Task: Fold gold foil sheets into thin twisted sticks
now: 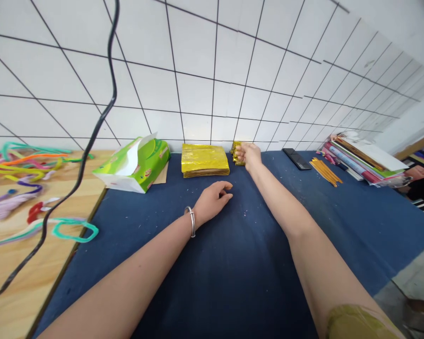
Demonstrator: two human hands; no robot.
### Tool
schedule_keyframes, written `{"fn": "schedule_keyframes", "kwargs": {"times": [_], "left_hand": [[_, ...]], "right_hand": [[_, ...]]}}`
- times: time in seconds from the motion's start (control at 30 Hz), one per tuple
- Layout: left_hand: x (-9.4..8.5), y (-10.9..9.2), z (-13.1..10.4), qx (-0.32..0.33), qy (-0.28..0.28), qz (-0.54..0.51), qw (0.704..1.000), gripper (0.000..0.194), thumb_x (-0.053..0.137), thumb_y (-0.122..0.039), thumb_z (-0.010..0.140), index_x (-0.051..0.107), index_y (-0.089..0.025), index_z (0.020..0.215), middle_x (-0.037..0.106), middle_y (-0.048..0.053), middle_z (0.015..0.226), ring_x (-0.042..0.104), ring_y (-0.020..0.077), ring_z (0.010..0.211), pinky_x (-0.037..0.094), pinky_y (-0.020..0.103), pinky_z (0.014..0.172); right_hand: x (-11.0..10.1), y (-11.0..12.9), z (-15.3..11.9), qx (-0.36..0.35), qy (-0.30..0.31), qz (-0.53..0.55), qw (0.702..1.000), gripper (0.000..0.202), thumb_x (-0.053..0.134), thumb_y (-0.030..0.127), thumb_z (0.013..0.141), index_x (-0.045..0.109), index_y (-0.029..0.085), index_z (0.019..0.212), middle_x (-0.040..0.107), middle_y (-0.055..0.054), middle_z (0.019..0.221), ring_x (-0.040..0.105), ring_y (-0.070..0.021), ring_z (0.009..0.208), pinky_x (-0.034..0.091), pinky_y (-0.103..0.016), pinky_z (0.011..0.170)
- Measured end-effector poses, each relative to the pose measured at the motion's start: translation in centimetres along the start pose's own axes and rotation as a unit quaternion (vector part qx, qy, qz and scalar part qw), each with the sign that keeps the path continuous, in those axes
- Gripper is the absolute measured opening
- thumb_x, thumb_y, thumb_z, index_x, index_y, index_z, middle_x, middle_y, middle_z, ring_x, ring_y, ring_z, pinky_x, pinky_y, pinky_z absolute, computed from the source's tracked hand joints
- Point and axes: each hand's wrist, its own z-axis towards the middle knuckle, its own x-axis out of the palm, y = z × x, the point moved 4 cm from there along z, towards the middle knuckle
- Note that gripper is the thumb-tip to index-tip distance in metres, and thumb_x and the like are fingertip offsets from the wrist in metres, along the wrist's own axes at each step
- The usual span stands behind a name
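Note:
My right hand (250,156) reaches to the wall with curled fingers against a small pile of folded gold paper (237,149), partly covering it. Whether a piece is lifted off the pile is hidden by the fingers. My left hand (212,201), a silver bangle on its wrist, hovers over or rests on the dark blue table cover (212,282). Its fingers are bent, with a gap to the thumb and nothing between them. Just beyond it lies a neat stack of shiny gold paper sheets (205,160).
A green tissue pack (137,162) stands left of the stack. Colourful fuzzy stems (31,162) lie on a wooden board (67,202). A black cable (101,117) hangs in front. Rightward are a black phone (297,158), orange-gold strips (325,172) and piled books (365,160).

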Motion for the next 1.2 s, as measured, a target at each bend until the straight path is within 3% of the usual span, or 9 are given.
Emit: {"fn": "schedule_keyframes", "kwargs": {"times": [0.07,0.17,0.23,0.27,0.33,0.4,0.63,0.93,1.2], "left_hand": [[-0.2,0.2,0.0,-0.014,-0.022,-0.033,0.999,0.021,0.052,-0.025,0.080,0.059,-0.021,0.100,0.063,0.001,0.090,0.060,0.0115,0.073,0.049,0.027,0.074],[-0.8,0.2,0.0,-0.040,-0.067,-0.073,0.994,0.018,0.050,-0.028,0.082,0.059,-0.021,0.096,0.062,-0.001,0.080,0.057,0.0102,0.063,0.049,0.024,0.065],[-1.4,0.1,0.0,-0.047,-0.105,-0.089,0.989,0.019,0.051,-0.030,0.082,0.059,-0.021,0.095,0.060,-0.001,0.077,0.054,0.0091,0.058,0.047,0.023,0.059],[-1.6,0.0,-0.1,-0.048,-0.125,-0.095,0.986,0.019,0.051,-0.031,0.082,0.059,-0.021,0.095,0.060,-0.001,0.076,0.053,0.0087,0.056,0.046,0.022,0.058],[-2.1,0.0,-0.2,-0.049,-0.161,-0.110,0.980,0.018,0.051,-0.032,0.081,0.060,-0.020,0.093,0.059,-0.001,0.076,0.051,0.0081,0.055,0.045,0.021,0.056],[-2.4,0.1,-0.2,-0.053,-0.191,-0.130,0.971,0.019,0.051,-0.032,0.081,0.060,-0.020,0.092,0.059,-0.001,0.078,0.050,0.0074,0.055,0.045,0.020,0.054],[-3.2,0.9,-0.3,-0.073,-0.271,-0.152,0.948,0.022,0.052,-0.033,0.081,0.060,-0.017,0.093,0.059,0.000,0.077,0.049,0.0064,0.055,0.043,0.018,0.051],[-3.7,1.6,-0.3,-0.080,-0.329,-0.152,0.928,0.017,0.052,-0.032,0.081,0.057,-0.018,0.090,0.053,-0.002,0.069,0.049,0.0055,0.052,0.038,0.015,0.045],[-7.9,4.2,0.0,-0.028,-0.431,-0.127,0.893,0.018,0.049,-0.021,0.082,0.052,-0.017,0.099,0.054,-0.001,0.080,0.049,0.0042,0.057,0.040,0.014,0.049]], "right_hand": [[1.0,-0.1,-2.0,-0.038,0.034,-0.044,0.998,0.009,0.056,0.023,0.078,0.055,0.019,0.087,0.064,0.001,0.075,0.059,-0.0104,0.063,0.050,-0.025,0.060],[3.1,0.4,-4.9,-0.119,0.086,-0.112,0.983,0.011,0.067,0.022,0.069,0.061,0.020,0.079,0.064,0.000,0.085,0.056,-0.0148,0.088,0.042,-0.031,0.087],[5.1,1.6,-6.8,-0.291,0.150,-0.300,0.896,0.014,0.061,0.030,0.076,0.063,0.020,0.086,0.063,-0.004,0.099,0.050,-0.0193,0.102,0.033,-0.037,0.097],[5.8,1.9,-7.5,-0.342,0.162,-0.363,0.852,0.018,0.060,0.032,0.078,0.064,0.020,0.091,0.061,-0.005,0.106,0.046,-0.0213,0.106,0.030,-0.038,0.098],[7.0,1.9,-8.0,-0.380,0.182,-0.452,0.786,0.026,0.059,0.037,0.079,0.063,0.021,0.099,0.057,-0.007,0.114,0.042,-0.0240,0.109,0.030,-0.040,0.094],[7.6,1.4,-8.0,-0.366,0.193,-0.499,0.762,0.030,0.057,0.040,0.080,0.061,0.023,0.105,0.057,-0.008,0.114,0.042,-0.0252,0.108,0.033,-0.039,0.087],[7.9,0.0,-8.0,-0.345,0.161,-0.500,0.778,0.020,0.055,0.034,0.083,0.061,0.020,0.095,0.059,-0.007,0.102,0.045,-0.0238,0.100,0.034,-0.033,0.076],[8.0,-0.3,-8.5,-0.350,0.142,-0.498,0.780,0.010,0.050,0.025,0.086,0.057,0.018,0.084,0.057,-0.007,0.095,0.045,-0.0233,0.096,0.033,-0.033,0.078],[6.5,0.8,-8.6,-0.358,0.040,-0.427,0.829,0.016,0.036,0.023,0.090,0.051,0.019,0.085,0.054,-0.007,0.092,0.045,-0.0221,0.092,0.032,-0.034,0.082]]}}
